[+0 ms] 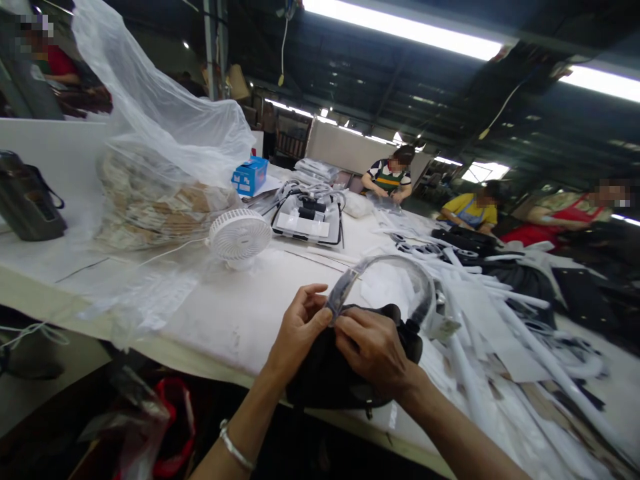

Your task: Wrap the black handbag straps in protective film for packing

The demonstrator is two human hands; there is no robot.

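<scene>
A black bag [320, 373] lies at the table's front edge below my hands. Its arched handle [379, 261] stands up, wrapped in clear plastic film. My left hand [303, 327] grips the handle's near left end, thumb against the wrap and index finger stretched past it. My right hand [373, 343] is pinched closed at the same spot, touching the lower edge of the film; the fingertips partly hide what they hold. A white tag [444, 327] hangs by the handle's right end.
A white fan [240, 237], an open case of tools [307, 220] and a blue box [250, 176] stand beyond. Left are a large plastic bag of pieces [150, 200] and a dark flask [29, 197]. White tubes and strips [530, 340] crowd the right. Several co-workers sit further back.
</scene>
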